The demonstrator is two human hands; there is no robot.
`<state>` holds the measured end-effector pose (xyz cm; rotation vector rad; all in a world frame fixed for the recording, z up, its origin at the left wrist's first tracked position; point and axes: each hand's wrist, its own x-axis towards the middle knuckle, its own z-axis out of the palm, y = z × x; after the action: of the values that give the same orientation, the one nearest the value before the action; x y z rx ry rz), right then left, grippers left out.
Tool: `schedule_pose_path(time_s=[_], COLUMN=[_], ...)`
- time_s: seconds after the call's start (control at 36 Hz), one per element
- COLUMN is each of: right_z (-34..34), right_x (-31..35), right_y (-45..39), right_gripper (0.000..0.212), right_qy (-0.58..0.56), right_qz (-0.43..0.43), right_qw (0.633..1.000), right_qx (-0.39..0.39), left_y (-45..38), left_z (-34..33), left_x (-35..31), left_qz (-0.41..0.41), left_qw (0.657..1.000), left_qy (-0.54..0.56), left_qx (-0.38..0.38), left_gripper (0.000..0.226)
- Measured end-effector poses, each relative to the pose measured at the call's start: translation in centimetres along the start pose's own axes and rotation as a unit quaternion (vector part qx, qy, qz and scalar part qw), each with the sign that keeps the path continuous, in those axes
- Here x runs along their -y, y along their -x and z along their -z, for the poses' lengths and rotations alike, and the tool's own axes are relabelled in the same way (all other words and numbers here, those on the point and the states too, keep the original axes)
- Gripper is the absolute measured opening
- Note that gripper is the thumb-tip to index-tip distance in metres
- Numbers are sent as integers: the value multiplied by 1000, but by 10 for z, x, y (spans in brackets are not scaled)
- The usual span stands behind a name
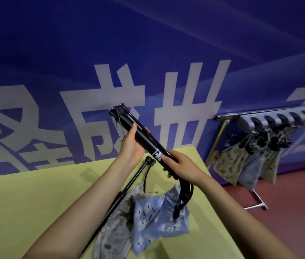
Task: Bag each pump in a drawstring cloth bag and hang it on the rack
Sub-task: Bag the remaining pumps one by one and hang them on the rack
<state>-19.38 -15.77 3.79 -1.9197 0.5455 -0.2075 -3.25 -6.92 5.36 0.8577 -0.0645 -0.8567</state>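
we hold the black pump (144, 139) tilted above the desk (26, 202): left grip (132, 146) wraps its barrel, right grip (180, 165) closes near the hose end; blue bag (159, 217) lies below the right grip

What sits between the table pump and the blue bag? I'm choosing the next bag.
In the head view, a grey patterned bag lies between the table pump and the blue bag.

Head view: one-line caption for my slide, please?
Both hands, left and right, hold a black pump above cloth bags on the yellow table.
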Motion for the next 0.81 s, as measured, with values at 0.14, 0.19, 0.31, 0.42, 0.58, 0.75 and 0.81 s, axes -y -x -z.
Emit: schedule_pose_path(time_s=[0.14,0.19,0.31,0.42,0.58,0.75,0.81], right_z=[19,25,38,52,66,63,61], right_x=[-15,-21,-33,-43,-56,-59,-60], right_y=[2,3,4,6,10,9,7], right_gripper=[19,17,24,29,38,51,56], right_qy=[-36,-45,-62,-99,-62,-54,-52], right_qz=[-30,-27,-33,-48,-68,-63,-53], right_qw=[999,999,998,993,986,986,990], right_qx=[17,2,0,32,138,146,119], left_y=[2,7,14,10,1,5,9], left_z=[-18,-19,-17,-10,-21,-43,-50], left_x=[22,28,33,26,29,67,84], left_qz=[-3,-10,-20,-42,-70,-55,-49], left_qw=[1000,998,993,999,996,993,992], left_qy=[-14,-50,-94,-21,14,9,-14], left_qx=[23,42,73,22,-56,-107,-112], left_gripper=[44,33,26,56,65,62,60])
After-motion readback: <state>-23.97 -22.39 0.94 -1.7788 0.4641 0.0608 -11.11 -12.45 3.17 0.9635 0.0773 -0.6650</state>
